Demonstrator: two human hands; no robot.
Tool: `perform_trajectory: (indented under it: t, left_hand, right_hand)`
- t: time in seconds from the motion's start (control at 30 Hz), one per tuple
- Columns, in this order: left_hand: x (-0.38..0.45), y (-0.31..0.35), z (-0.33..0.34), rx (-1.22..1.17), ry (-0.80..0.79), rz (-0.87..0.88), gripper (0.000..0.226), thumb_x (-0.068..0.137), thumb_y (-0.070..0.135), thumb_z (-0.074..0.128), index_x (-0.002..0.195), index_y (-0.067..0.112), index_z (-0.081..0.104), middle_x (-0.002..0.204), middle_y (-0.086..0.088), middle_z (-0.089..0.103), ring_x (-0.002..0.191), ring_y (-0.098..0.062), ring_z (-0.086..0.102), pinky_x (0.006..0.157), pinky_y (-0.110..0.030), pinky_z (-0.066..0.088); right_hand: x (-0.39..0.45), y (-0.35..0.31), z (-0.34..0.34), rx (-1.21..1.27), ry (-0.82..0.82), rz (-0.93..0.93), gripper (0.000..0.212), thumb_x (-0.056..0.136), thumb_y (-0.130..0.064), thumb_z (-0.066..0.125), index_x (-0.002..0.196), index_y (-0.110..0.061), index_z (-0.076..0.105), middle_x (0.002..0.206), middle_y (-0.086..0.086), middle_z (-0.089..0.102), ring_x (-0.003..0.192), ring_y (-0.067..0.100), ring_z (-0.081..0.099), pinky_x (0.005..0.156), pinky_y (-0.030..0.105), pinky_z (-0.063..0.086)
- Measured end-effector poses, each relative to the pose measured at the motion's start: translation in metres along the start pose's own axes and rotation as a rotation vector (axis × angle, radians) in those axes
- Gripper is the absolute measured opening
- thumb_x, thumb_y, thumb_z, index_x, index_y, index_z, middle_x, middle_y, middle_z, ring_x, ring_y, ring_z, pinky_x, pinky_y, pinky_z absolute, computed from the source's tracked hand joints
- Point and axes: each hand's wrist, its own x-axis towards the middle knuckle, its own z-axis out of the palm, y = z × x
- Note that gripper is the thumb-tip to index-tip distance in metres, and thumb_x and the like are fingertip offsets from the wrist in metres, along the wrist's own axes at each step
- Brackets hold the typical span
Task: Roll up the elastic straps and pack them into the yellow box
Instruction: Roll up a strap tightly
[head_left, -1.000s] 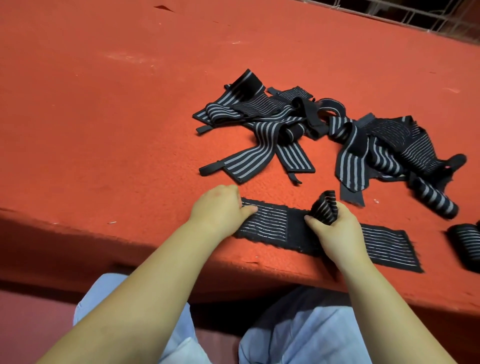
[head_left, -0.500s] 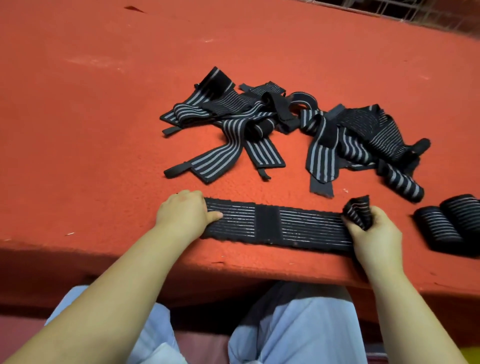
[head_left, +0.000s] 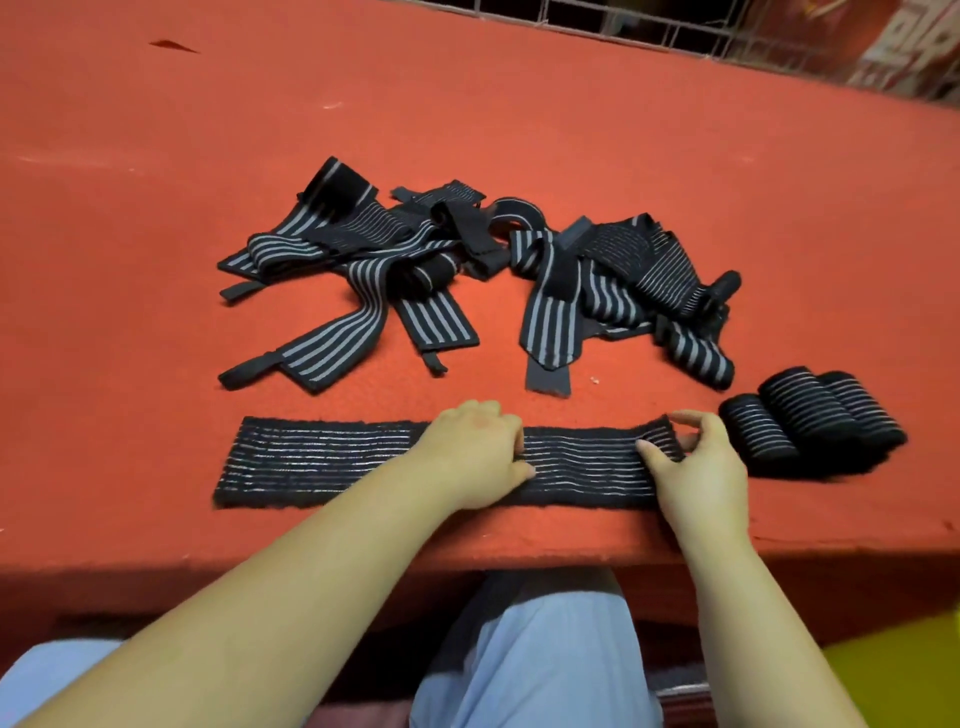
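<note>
A long black elastic strap (head_left: 322, 457) with thin grey lines lies flat along the front edge of the red table (head_left: 156, 208). My left hand (head_left: 478, 457) presses down on its middle, fingers bent. At the strap's right end my right hand (head_left: 696, 478) pinches the end between thumb and fingers, and the end is lifted and folded over. Three rolled straps (head_left: 810, 421) lie side by side just right of that hand. A corner of the yellow box (head_left: 904, 675) shows at the bottom right, below the table edge.
Behind the flat strap lies a tangled pile of several loose striped straps (head_left: 467, 275). A wire grid (head_left: 675, 31) runs along the table's far edge. My light-blue trouser legs (head_left: 535, 665) sit under the front edge.
The strap has been unfolded and now lies full length. My right hand went from its middle to its right end, and my left hand from its left end to its middle.
</note>
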Motion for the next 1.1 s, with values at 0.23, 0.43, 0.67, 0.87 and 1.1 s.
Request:
perform_trajectory:
  t: [0.23, 0.43, 0.67, 0.87, 1.1]
  left_hand:
    - [-0.007, -0.010, 0.012, -0.078, 0.078, -0.022, 0.034, 0.088, 0.042, 0.057, 0.118, 0.026, 0.054, 0.119, 0.002, 0.049, 0.116, -0.019, 0.043, 0.103, -0.034, 0.033]
    - [-0.050, -0.070, -0.004, -0.158, 0.263, -0.422, 0.032, 0.086, 0.034, 0.062, 0.117, 0.024, 0.057, 0.120, -0.002, 0.053, 0.117, -0.023, 0.046, 0.101, -0.036, 0.035]
    - [-0.101, -0.140, -0.013, -0.266, 0.181, -0.957, 0.055, 0.082, 0.046, 0.065, 0.120, 0.008, 0.051, 0.126, -0.016, 0.054, 0.118, -0.033, 0.051, 0.094, -0.038, 0.041]
    - [-0.101, -0.121, -0.032, -0.426, 0.289, -0.576, 0.023, 0.086, 0.034, 0.063, 0.073, 0.022, 0.049, 0.083, 0.000, 0.063, 0.087, -0.025, 0.058, 0.068, -0.030, 0.036]
    - [-0.075, -0.064, -0.122, -0.444, 0.657, -0.062, 0.019, 0.080, 0.037, 0.069, 0.073, 0.029, 0.053, 0.062, 0.014, 0.053, 0.060, 0.004, 0.049, 0.056, -0.021, 0.034]
  right_hand:
    - [0.000, 0.001, 0.002, -0.192, 0.079, -0.107, 0.044, 0.077, -0.016, 0.073, 0.118, -0.012, 0.057, 0.117, 0.013, 0.056, 0.115, 0.032, 0.047, 0.097, 0.042, 0.036]
    - [-0.021, -0.061, 0.048, -0.096, -0.303, -0.415, 0.030, 0.084, -0.030, 0.067, 0.111, -0.018, 0.060, 0.115, 0.001, 0.059, 0.114, 0.020, 0.050, 0.100, 0.036, 0.038]
    - [-0.055, -0.097, 0.094, -0.101, -0.537, -0.530, 0.035, 0.084, -0.034, 0.067, 0.116, -0.021, 0.059, 0.118, -0.001, 0.060, 0.114, 0.019, 0.053, 0.101, 0.036, 0.040]
    - [-0.075, -0.133, 0.089, 0.064, -0.650, -0.623, 0.046, 0.084, -0.034, 0.068, 0.127, -0.025, 0.052, 0.126, -0.009, 0.054, 0.118, 0.001, 0.046, 0.094, 0.014, 0.031]
    - [-0.044, -0.192, 0.022, 0.505, -0.458, -0.635, 0.023, 0.085, -0.025, 0.067, 0.103, -0.033, 0.056, 0.103, -0.015, 0.063, 0.099, -0.005, 0.057, 0.091, 0.016, 0.041]
